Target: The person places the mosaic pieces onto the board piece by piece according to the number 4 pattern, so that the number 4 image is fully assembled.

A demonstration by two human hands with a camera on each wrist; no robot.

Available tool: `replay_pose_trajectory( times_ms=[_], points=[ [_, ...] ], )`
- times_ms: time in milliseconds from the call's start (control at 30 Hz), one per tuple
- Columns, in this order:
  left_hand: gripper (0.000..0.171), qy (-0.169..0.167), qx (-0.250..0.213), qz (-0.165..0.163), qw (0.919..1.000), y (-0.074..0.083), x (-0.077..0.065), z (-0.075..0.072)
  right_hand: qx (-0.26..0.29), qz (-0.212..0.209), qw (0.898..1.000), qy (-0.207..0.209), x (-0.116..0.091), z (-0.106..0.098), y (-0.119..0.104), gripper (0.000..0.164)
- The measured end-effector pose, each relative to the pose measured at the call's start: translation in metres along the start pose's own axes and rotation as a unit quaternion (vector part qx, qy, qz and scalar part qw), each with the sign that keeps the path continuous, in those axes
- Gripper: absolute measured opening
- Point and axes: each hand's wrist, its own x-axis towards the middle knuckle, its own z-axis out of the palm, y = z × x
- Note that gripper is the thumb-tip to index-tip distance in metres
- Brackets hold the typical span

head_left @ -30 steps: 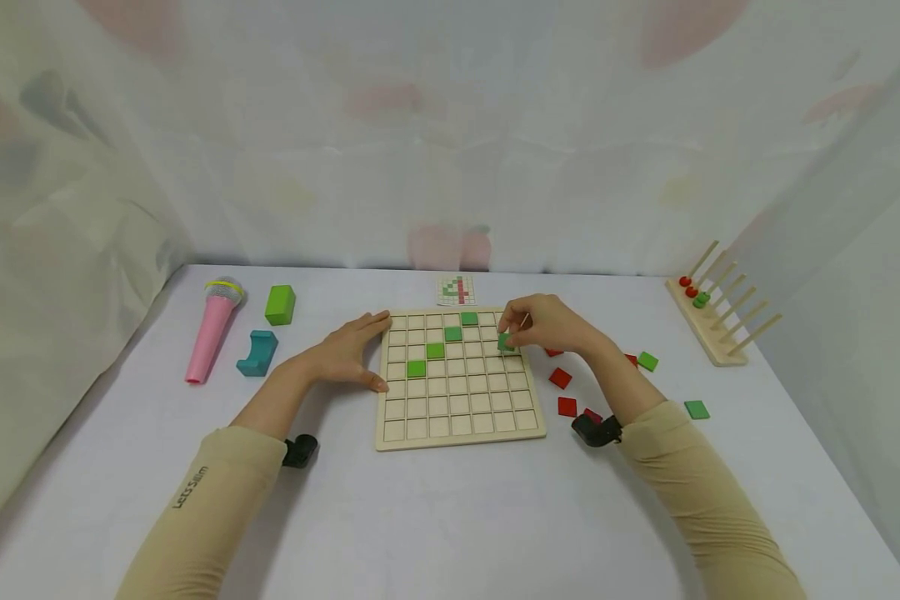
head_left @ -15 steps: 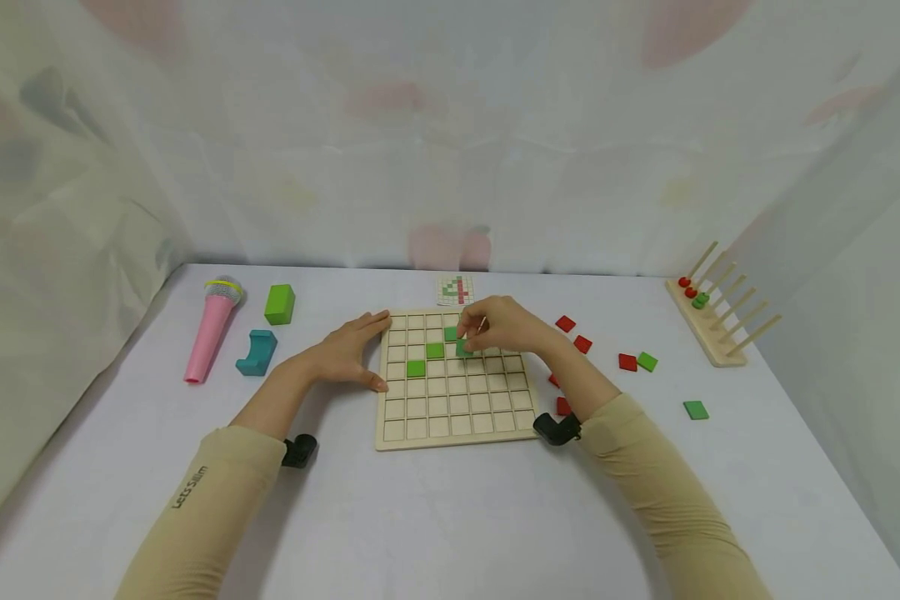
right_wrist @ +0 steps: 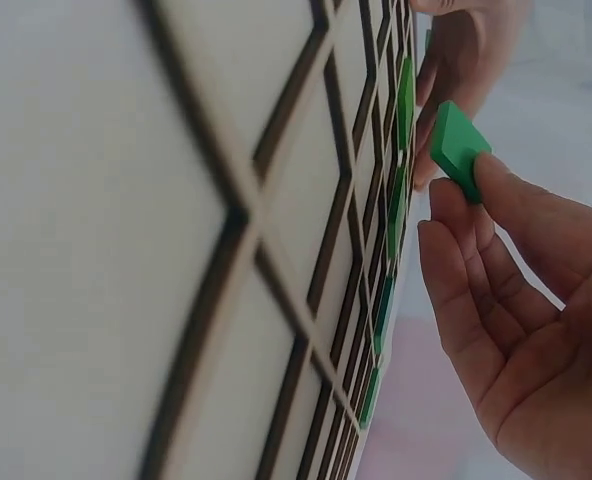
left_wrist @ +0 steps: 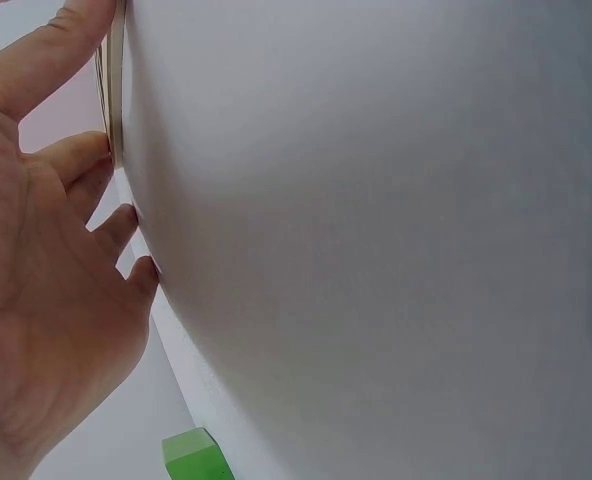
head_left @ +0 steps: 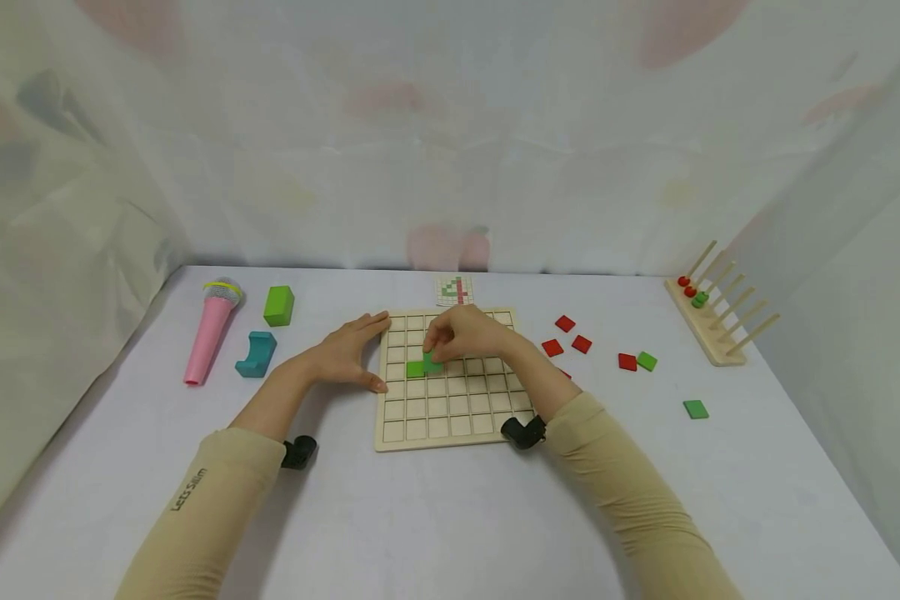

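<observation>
1. At the center of the frame, the right hand (head_left: 468,332) pinches a green tile (right_wrist: 461,148) between thumb and fingertips, the gap no wider than the piece itself. The tile tips at an angle above the board (head_left: 448,408), apart from its grid; which cell lies beneath cannot be told.

2. Left of center, the left hand (head_left: 342,356) spreads its fingers along the board's left edge, gripping nothing. Light pressure there should hold the grid square.

3. A clean placement likely calls for leveling the tile, matching its sides to a cell's ridges and lowering it flat; a tilted corner could catch or jostle a neighbor.

4. The board's cells hold four green pieces, lined up in the right wrist view; from above, one seated tile (head_left: 416,369) shows and the hand hides the rest.

5. At upper right, a rack (head_left: 723,351) carries red beads (head_left: 691,292) and green beads (head_left: 701,300) toward its far end.
</observation>
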Motion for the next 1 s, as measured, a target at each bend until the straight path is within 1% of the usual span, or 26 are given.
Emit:
replay_pose_trajectory(
  times_ms=[167, 467, 833, 1000],
  points=[
    [0.113, -0.002, 0.001, 0.001, 1.0000, 0.000, 0.001, 0.000, 0.003, 0.000, 1.000, -0.021, 0.005, 0.006, -0.008, 0.011],
    [0.114, -0.003, 0.000, 0.005, 1.0000, -0.001, 0.000, -0.001, -0.011, 0.005, 0.998, -0.055, 0.011, 0.015, -0.020, 0.012],
    [0.114, -0.004, 0.000, 0.002, 1.0000, -0.003, 0.001, 0.001, -0.020, 0.029, 0.997, -0.069, 0.011, 0.021, -0.024, 0.008],
    [0.113, -0.002, 0.005, 0.004, 1.0000, -0.003, 0.002, 0.001, -0.046, 0.018, 0.996, -0.072, 0.011, 0.023, -0.025, 0.007]
  ],
)
